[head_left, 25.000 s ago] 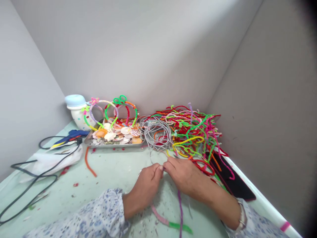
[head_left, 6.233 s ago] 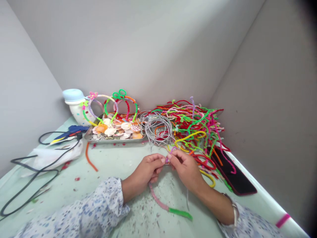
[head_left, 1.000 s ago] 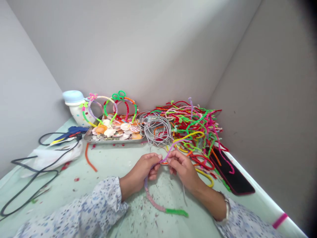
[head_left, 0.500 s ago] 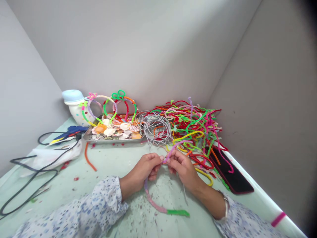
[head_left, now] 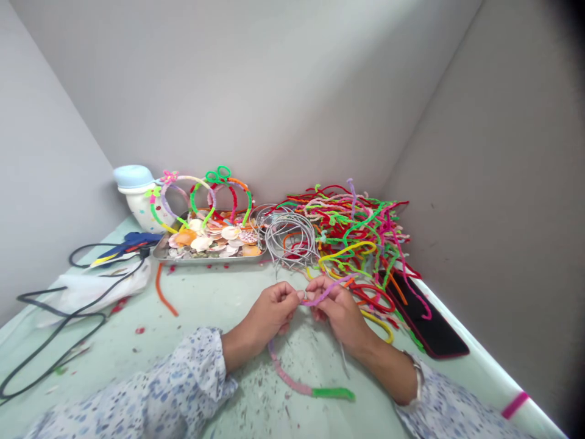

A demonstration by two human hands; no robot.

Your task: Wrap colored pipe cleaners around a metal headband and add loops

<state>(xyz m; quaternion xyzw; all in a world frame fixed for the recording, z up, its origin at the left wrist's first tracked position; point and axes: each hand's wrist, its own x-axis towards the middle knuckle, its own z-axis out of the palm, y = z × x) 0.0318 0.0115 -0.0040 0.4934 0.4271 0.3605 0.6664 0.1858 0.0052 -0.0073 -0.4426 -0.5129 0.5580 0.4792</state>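
My left hand [head_left: 269, 308] is closed, pinching a wrapped wire whose covered end hangs below it. That curved end, a fuzzy band [head_left: 292, 381], runs from purple through pink to a green tip near the table. My right hand [head_left: 336, 308] pinches close beside the left fingertips, at the start of a purple pipe cleaner [head_left: 329, 291]. The free end of the pipe cleaner lies across in front of the right fingers. A bare grey wire end [head_left: 343, 358] sticks out beneath my right hand. The exact grip between the fingertips is partly hidden.
A metal tray [head_left: 210, 261] of shells [head_left: 201, 244] holds fuzzy headbands [head_left: 189, 180]. Beyond my hands lie a grey wire coil [head_left: 292, 235] and a pipe cleaner heap [head_left: 361, 219]. A phone [head_left: 434, 323] is at right; a black cable [head_left: 59, 314] and white bottle [head_left: 148, 207] at left.
The purple pipe cleaner's free end has swung down and toward me, now lying across the right fingers. The hanging green-tipped end has shifted slightly right. Both hands stay close together.
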